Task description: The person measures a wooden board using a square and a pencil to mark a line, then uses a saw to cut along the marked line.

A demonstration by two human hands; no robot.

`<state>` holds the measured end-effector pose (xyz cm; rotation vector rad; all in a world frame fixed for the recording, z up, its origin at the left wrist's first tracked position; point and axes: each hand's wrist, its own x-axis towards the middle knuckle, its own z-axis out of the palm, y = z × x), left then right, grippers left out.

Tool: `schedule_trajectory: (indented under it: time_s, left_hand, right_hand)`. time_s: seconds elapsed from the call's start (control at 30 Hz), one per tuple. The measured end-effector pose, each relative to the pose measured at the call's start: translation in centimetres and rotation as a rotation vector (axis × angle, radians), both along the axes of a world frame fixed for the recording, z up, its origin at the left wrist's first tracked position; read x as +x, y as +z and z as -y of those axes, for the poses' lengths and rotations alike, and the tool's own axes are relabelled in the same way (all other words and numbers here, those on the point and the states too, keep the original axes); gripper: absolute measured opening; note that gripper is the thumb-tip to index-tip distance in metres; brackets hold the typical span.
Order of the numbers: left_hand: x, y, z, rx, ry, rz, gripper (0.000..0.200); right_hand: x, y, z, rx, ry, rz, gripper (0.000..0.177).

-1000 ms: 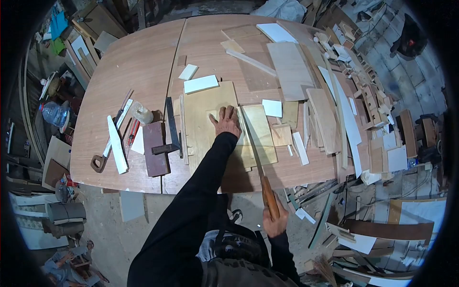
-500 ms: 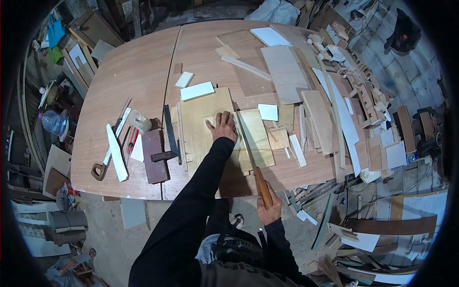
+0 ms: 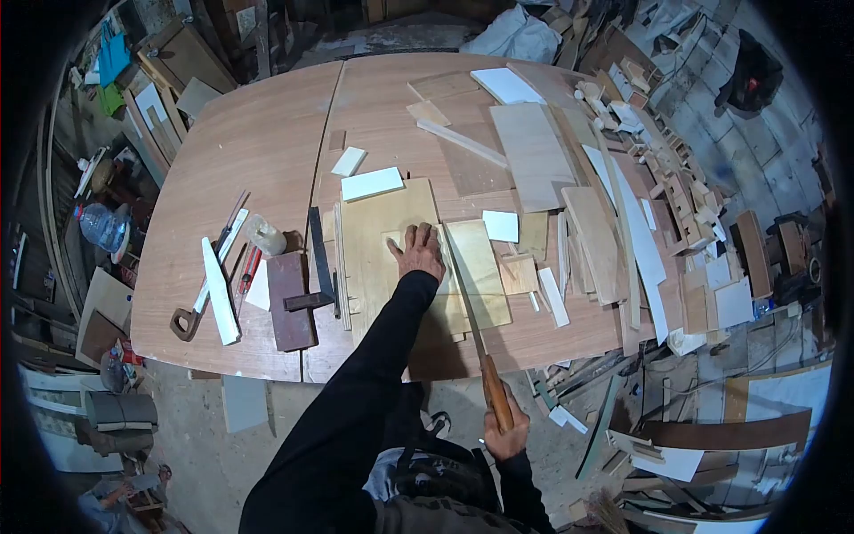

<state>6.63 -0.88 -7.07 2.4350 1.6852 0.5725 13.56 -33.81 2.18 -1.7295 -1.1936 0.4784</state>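
Observation:
My left hand lies with fingers spread on a small pale piece of wood, on top of a larger plywood board. In my right hand, at the table's near edge, is the wooden handle of a handsaw. The long narrow saw blade runs away from me, just right of my left fingers, along the side of the pale wood. Right of the blade a thin light board extends flat. Whether the teeth are inside a cut is too small to tell.
On the table's left lie a second saw, a white strip, a red-handled tool, a bottle, a try square and a dark red block. Boards and offcuts crowd the right side.
My right hand has drawn the handsaw back toward my body. My left hand stays pressed on the wood. The whole view has tilted slightly, so the table sits lower.

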Motion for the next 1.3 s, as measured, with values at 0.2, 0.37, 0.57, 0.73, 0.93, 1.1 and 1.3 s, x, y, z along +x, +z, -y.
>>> schedule_trajectory:
  time_s: [0.2,0.37,0.57,0.73,0.93,1.1,1.3]
  left_hand:
    - [0.0,0.2,0.4,0.015,-0.006,-0.006,0.046]
    - [0.1,0.0,0.3,0.031,0.000,-0.002,0.046]
    - [0.0,0.5,0.7,-0.027,-0.011,-0.037,0.046]
    - [0.0,-1.0,-0.1,0.053,-0.007,-0.001,0.048]
    - [0.0,0.5,0.4,-0.020,-0.006,-0.007,0.042]
    - [0.1,-0.3,0.3,0.000,0.008,-0.005,0.043]
    - [0.1,-0.4,0.0,0.004,-0.002,0.011,0.046]
  right_hand:
    - [-0.2,-1.3,-4.4,-0.049,-0.012,-0.047,0.059]
    - [-0.1,0.0,-0.8,-0.058,0.020,-0.043,0.060]
    - [0.1,-2.0,-4.0,-0.067,-0.020,-0.017,0.058]
    - [-0.2,0.7,-0.3,-0.137,-0.012,-0.110,0.056]
    - [-0.1,-0.9,-3.2,-0.091,-0.017,-0.050,0.057]
    - [-0.5,-0.1,-0.9,-0.040,-0.023,-0.126,0.056]
    - [-0.2,-1.1,-2.9,-0.114,-0.035,-0.148,0.057]
